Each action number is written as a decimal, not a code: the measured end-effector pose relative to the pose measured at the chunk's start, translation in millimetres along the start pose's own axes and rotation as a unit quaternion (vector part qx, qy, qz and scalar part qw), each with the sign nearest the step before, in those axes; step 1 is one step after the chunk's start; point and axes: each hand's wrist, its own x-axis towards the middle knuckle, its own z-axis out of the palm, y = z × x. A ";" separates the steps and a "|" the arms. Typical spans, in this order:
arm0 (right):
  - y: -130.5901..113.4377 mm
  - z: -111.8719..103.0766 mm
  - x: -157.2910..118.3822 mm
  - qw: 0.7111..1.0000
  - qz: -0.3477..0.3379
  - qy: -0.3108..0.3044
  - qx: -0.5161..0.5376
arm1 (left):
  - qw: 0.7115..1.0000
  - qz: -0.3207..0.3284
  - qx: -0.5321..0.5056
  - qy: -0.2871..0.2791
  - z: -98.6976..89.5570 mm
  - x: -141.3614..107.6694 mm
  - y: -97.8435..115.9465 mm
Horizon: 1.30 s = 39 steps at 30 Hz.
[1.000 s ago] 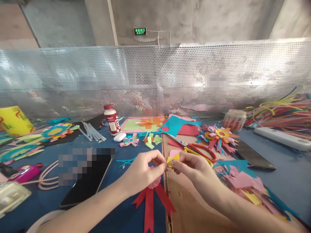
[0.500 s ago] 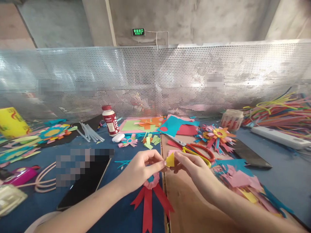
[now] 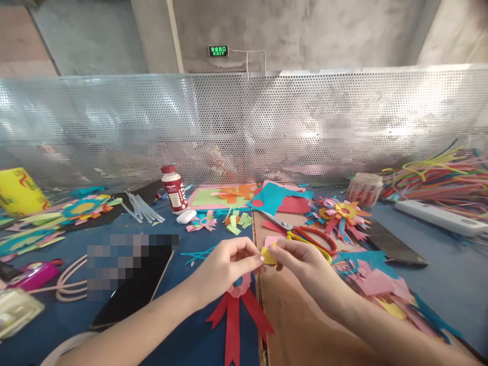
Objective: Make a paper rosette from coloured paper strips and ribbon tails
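Between the fingertips of both hands is a small piece of yellow paper point(image 3: 269, 256). My left hand point(image 3: 232, 262) pinches its left side. My right hand point(image 3: 299, 256) pinches its right side, thumb and index finger pressed together. Below my left hand lies a paper rosette point(image 3: 241, 288) with a pink pleated ring and red ribbon tails point(image 3: 232, 330); the hand hides its top. Just beyond my right hand, a pair of scissors point(image 3: 312, 238) with red and yellow handles rests on the brown cardboard point(image 3: 301, 320).
A drink bottle point(image 3: 174, 189) stands at the back, near green paper scraps point(image 3: 238, 221). Blue paper point(image 3: 272, 197) lies behind the scissors. To the right are a paper flower point(image 3: 343, 213), a phone point(image 3: 396, 246) and pink scraps point(image 3: 381, 279). A dark tablet point(image 3: 141, 284) lies left.
The yellow paper has turned flatter and lower between the fingers. My right fingertips now cover more of its upper right side. The view has shifted very slightly.
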 end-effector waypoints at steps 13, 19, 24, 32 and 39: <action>1.6 -11.7 -0.8 0.952 -0.234 -0.016 -0.197 | 0.982 -0.015 -0.176 -0.065 -1.0 1.2 -7.6; 4.2 -7.8 0.3 0.945 -0.265 -0.020 -0.192 | 0.971 -0.015 -0.225 -0.080 1.1 0.6 -3.2; 5.1 -7.7 -0.5 0.937 -0.286 -0.021 -0.202 | 0.966 -0.023 -0.246 -0.081 1.4 1.5 -4.7; 5.9 -6.1 -0.6 0.918 -0.326 -0.013 -0.226 | 0.961 -0.043 -0.257 -0.093 1.6 2.7 -7.8; 6.0 -5.0 0.0 0.939 -0.271 -0.008 -0.212 | 0.981 -0.047 -0.172 -0.073 -0.8 1.6 -1.9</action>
